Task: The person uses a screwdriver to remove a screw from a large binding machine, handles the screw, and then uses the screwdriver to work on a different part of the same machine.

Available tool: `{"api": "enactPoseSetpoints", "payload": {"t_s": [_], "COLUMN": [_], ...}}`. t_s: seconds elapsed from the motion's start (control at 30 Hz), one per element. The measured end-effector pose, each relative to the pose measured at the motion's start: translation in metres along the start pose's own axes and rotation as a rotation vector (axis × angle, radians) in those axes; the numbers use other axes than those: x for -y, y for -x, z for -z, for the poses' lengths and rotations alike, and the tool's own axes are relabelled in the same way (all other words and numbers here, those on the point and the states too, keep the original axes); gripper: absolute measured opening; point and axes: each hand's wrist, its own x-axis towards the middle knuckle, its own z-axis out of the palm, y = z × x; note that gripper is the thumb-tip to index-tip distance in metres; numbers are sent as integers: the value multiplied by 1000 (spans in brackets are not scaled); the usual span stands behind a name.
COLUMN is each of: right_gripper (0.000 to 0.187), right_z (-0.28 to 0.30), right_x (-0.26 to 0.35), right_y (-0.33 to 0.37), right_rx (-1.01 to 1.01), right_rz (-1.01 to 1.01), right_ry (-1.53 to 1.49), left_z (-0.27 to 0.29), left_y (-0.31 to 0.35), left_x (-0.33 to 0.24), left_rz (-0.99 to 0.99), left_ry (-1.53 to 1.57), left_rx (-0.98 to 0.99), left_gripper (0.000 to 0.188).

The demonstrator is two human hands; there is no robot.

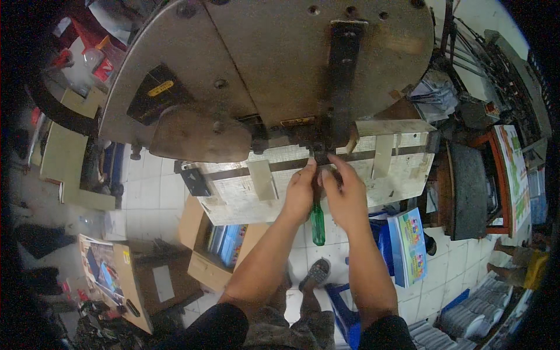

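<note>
A large worn metal machine [280, 64] fills the upper middle, with a pale, patched work table [245, 204] beneath it. My left hand [300, 189] is closed at the small dark metal fitting [318, 150] on the machine's lower edge, its thumb pointing up against it. From the other side, my right hand [348, 195] reaches the same fitting with its index finger stretched up and the other fingers bent. What either hand's fingers hold is hidden. Between my wrists, a green screwdriver handle [318, 224] points down past the table's front edge; its upper end is hidden between the hands.
An opened cardboard box [201, 265] with blue printed items stands below left. Stacked colourful booklets [408, 248] rest on a blue stool at the right. Paper bundles [475, 315] lie lower right, near another person's feet [504, 259]. A wooden table [504, 181] stands farther right.
</note>
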Motion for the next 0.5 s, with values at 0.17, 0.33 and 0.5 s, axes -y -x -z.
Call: {"api": "enactPoseSetpoints", "payload": {"t_s": [0.17,0.33,0.5], "right_gripper": [55,58,49], "right_z": [7,-22,-41], "right_x": [16,0,-32], "right_y": [108,113,107], "right_rx": [145,111,-131], "right_rz": [-69,-82,220], "right_ry": [167,374,111], "left_z": [-6,-1,3], "left_y": [4,-3,14], "left_x": [-7,6,-19], "left_rz": [-3,-105,-17], "left_ry": [-64,-118,-186], "left_rx": [19,25,88], "left_gripper": [51,52,45]}}
